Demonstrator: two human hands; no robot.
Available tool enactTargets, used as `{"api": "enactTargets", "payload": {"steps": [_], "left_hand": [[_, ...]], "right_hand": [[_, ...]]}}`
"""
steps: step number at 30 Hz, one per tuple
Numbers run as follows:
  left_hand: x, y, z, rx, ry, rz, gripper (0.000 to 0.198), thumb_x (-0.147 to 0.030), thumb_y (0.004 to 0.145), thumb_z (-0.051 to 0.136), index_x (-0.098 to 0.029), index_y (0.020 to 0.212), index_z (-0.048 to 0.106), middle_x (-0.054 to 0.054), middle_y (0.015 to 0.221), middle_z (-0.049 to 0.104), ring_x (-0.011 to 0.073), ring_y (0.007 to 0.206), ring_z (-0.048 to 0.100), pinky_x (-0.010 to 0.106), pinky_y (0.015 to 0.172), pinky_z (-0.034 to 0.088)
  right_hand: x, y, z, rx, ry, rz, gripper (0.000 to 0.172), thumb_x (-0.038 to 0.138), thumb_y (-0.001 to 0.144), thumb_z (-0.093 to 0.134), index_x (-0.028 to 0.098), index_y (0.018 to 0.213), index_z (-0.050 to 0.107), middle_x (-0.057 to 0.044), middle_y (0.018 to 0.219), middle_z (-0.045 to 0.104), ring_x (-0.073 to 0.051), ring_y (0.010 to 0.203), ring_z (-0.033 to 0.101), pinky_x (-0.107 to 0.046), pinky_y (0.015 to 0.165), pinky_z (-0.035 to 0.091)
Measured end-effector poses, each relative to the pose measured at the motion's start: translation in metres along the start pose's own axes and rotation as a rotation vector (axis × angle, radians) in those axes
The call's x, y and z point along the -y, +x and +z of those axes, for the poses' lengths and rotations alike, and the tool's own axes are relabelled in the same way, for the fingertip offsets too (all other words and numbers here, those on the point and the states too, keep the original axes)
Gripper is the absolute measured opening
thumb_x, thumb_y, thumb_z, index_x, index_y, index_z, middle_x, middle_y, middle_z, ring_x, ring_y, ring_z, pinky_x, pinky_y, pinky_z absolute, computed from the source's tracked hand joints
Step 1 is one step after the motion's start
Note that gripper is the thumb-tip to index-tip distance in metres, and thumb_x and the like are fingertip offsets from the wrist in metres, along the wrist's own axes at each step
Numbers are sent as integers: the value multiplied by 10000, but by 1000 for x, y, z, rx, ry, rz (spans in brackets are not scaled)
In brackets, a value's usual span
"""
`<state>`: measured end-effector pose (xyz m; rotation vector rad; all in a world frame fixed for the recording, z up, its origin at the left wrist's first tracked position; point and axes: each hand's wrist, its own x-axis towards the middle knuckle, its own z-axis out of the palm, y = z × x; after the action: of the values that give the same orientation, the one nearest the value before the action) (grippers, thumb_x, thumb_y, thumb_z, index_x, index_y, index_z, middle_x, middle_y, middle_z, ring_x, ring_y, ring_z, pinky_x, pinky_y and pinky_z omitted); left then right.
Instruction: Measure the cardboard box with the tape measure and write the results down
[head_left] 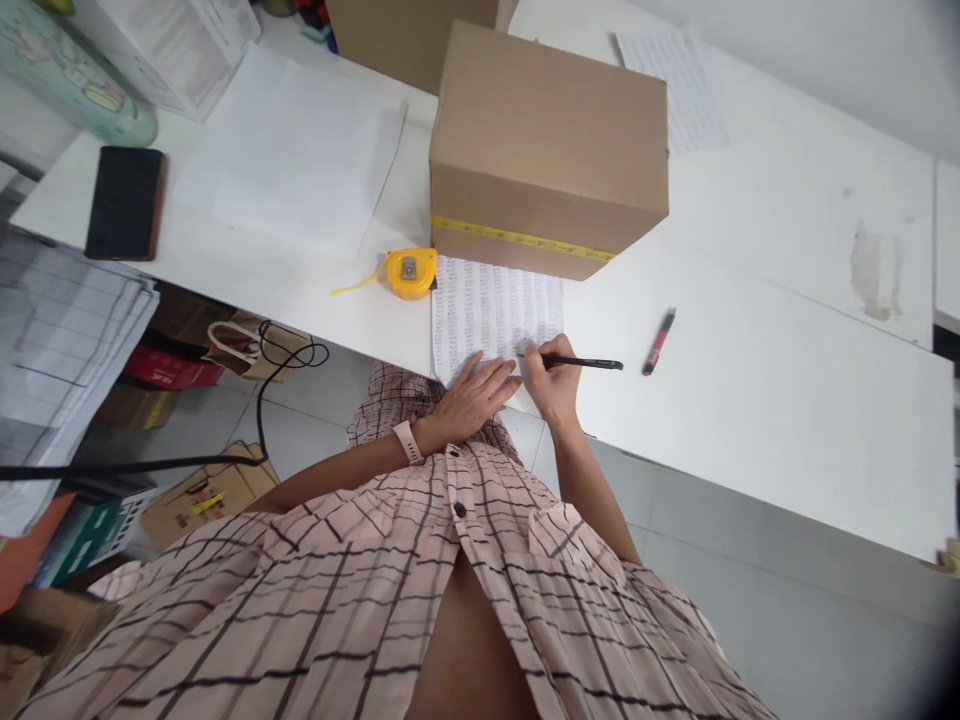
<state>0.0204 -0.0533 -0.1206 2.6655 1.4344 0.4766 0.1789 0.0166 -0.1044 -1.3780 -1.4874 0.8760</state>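
From my remote seat I see the right hand [551, 385] closed around a black pen [581, 363], its tip down on the printed sheet [491, 310] near that sheet's lower right corner. The left hand [472, 395] lies flat with fingers spread, pressing the sheet's near end at the front edge of the tabletop [750, 380].

I judge the writing goes best with the paper pinned under that flat hand and the strokes kept small, since the entry sits close to the edge. The sheet is white, packed with narrow columns of fine print, too small for me to read. Its far end meets the foot of the cardboard box [547, 150]. A yellow tape measure [410, 273] sits just left of the sheet. A red pen [658, 342] lies apart to the right.
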Motion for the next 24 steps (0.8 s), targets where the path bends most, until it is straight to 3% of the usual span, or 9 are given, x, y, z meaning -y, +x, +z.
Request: {"api": "enactTargets", "payload": {"steps": [7,10,13,15,17,20,22,24], "left_hand": [[1,1,0,11,-35,-8,372,-202,1040,425,-161,1374,581,138,1485,557,271,1384,511,533,1225,314],[-1,2,0,20,-57,-5,367,-216,1032,456,-146,1373,572,147,1486,553,286,1388,505,547,1220,312],[-3,3,-10,42,-138,-33,364,-245,1011,518,-138,1354,578,156,1485,551,303,1396,489,570,1221,298],[1,4,-25,43,-254,-46,340,-290,998,557,-154,1306,601,137,1447,586,285,1373,511,544,1204,340],[12,5,-46,-10,-379,-83,319,-339,1007,546,-184,1281,601,105,1382,632,242,1313,559,487,1145,433],[47,9,-76,-220,-374,-241,303,-349,1028,494,-212,1284,580,87,1338,640,233,1273,566,485,1105,460],[76,13,-85,-341,-261,-370,306,-338,1002,531,-206,1275,578,107,1349,615,274,1295,524,524,1132,411],[104,17,-85,-348,-180,-469,396,-346,942,614,-196,1304,553,132,1372,579,316,1300,485,531,1124,402]], "right_hand": [[2,-1,-1,-2,20,10,270,257,865,621,234,686,420,81,595,384,-103,565,393,-259,572,349],[5,-1,-2,-89,41,-2,265,295,898,614,237,715,431,70,632,427,-111,593,441,-265,602,380],[6,2,-8,-150,-29,-32,148,354,985,510,242,890,502,32,768,574,-138,690,548,-293,689,440],[2,7,-15,-137,-217,-80,150,334,1017,426,244,1028,546,-18,917,653,-178,825,593,-335,778,457],[-5,14,-24,-97,-482,-144,232,261,1009,378,241,1090,594,-66,1025,675,-231,962,574,-381,845,439],[-15,21,-34,-20,-779,-201,359,142,945,361,232,1130,656,-116,1144,666,-288,1071,512,-424,873,404],[-20,23,-36,-4,-856,-214,434,94,901,371,231,1187,667,-122,1229,655,-301,1096,498,-431,877,395],[-21,23,-36,-11,-872,-220,515,55,853,383,234,1253,653,-109,1275,651,-299,1107,498,-430,887,393]]}}
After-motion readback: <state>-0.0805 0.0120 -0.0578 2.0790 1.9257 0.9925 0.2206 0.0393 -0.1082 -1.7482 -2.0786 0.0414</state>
